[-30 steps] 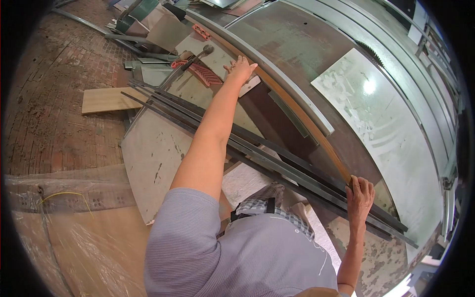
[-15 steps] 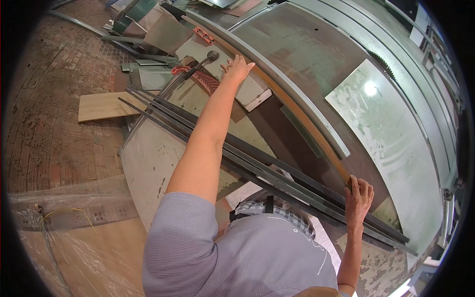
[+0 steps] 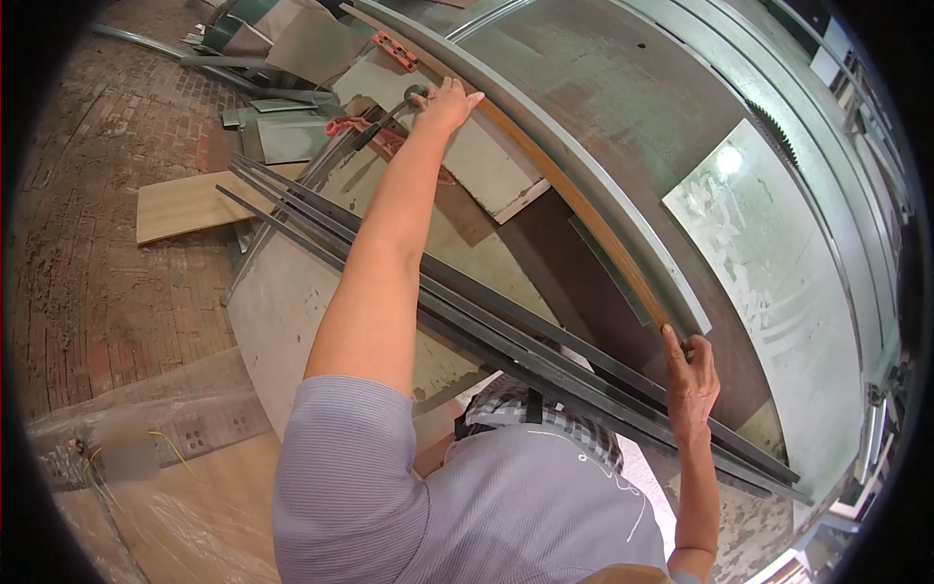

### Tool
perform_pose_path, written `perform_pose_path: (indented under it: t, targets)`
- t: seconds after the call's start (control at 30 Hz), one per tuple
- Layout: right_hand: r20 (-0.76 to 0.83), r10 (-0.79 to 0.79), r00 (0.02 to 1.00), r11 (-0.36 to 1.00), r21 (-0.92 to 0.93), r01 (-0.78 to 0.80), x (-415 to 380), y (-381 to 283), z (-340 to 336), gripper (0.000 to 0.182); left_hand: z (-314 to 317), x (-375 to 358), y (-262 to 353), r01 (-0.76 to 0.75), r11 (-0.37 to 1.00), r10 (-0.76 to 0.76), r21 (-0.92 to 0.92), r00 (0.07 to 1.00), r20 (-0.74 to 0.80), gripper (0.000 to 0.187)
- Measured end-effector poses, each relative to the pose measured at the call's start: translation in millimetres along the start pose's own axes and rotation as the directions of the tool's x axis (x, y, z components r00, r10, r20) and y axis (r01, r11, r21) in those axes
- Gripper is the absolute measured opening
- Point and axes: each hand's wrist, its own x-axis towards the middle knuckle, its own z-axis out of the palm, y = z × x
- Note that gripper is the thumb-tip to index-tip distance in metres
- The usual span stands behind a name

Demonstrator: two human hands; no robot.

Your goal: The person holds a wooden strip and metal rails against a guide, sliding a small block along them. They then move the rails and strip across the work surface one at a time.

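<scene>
A long wooden strip (image 3: 584,209) lies alongside a pale metal rail (image 3: 623,209). My left hand (image 3: 448,105) rests over the strip's far part, fingers spread and thumb out to the right. Close to the near ends of strip and rail is my right hand (image 3: 692,375). Its thumb touches the strip's end, and its other fingers curl by the rail's end around a small dark thing that I cannot make out. A red-orange tool (image 3: 394,51) sits beyond my left hand, and a round-headed tool (image 3: 416,95) is just left of it.
Several dark metal bars (image 3: 486,282) cross in front of my body. A toothed saw blade (image 3: 772,131) shows beside a whitish sheet (image 3: 739,204) at the right. A light board (image 3: 185,209) juts over the brick floor (image 3: 88,243) at the left.
The wooden strip has slid away along the rail, so its near end no longer extends past the rail's end. My right hand moved with it, its thumb now apart from the curled fingers.
</scene>
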Motion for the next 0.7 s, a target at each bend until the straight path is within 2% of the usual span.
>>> perform_pose_path:
  t: [0.2,0.27,0.4,0.47,0.7]
  targets:
    - [0.006,-0.002,1.000,0.999,-0.052,0.002,19.9,-8.9,8.6,0.054,4.9,21.7,-15.5,0.001,1.000,-0.001,-0.005,1.000,-0.004,0.068]
    - [0.028,-0.017,0.999,0.998,-0.067,0.018,24.7,-11.6,11.1,0.056,13.5,32.9,-23.8,-0.021,1.000,0.022,0.012,0.994,-0.106,0.068]
    - [0.040,-0.020,0.999,0.998,-0.066,0.023,31.5,-14.8,16.5,0.060,14.7,42.9,-31.1,-0.031,0.999,0.033,0.020,0.992,-0.122,0.068]
    - [0.072,0.008,0.997,0.998,-0.063,-0.003,34.7,-17.2,17.0,0.061,7.2,42.9,-30.9,-0.003,1.000,0.004,0.028,1.000,-0.029,0.068]
    - [0.094,-0.055,0.994,0.998,-0.037,0.059,35.6,-15.7,16.4,0.063,7.2,37.2,-35.5,-0.017,1.000,0.014,-0.025,0.993,-0.119,0.068]
